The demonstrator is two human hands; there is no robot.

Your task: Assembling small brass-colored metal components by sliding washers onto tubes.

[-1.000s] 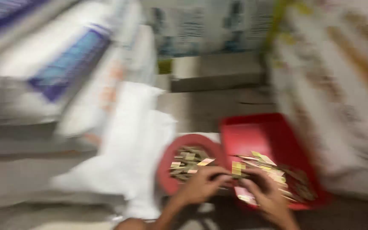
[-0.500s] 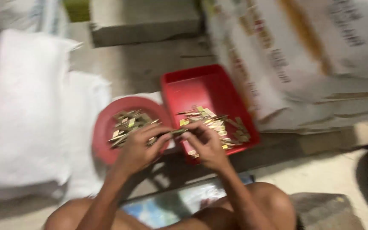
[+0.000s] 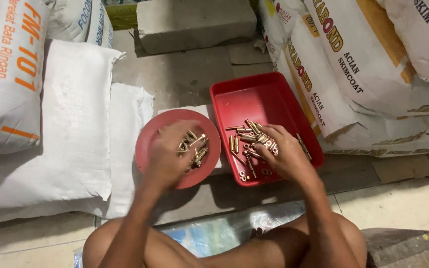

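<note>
While left hand (image 3: 172, 151) hovers blurred over round red dish (image 3: 147, 144), grip unclear, right hand (image 3: 279, 151) fingers curl into brass fasteners (image 3: 242, 141) in red tray (image 3: 264, 97); sorting step, next needs clean pinch.

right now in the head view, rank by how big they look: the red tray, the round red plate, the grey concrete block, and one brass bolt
1. grey concrete block, though it lies farther from the camera
2. red tray, close behind the block, so that order is unsure
3. round red plate
4. brass bolt, by far the smallest
</note>
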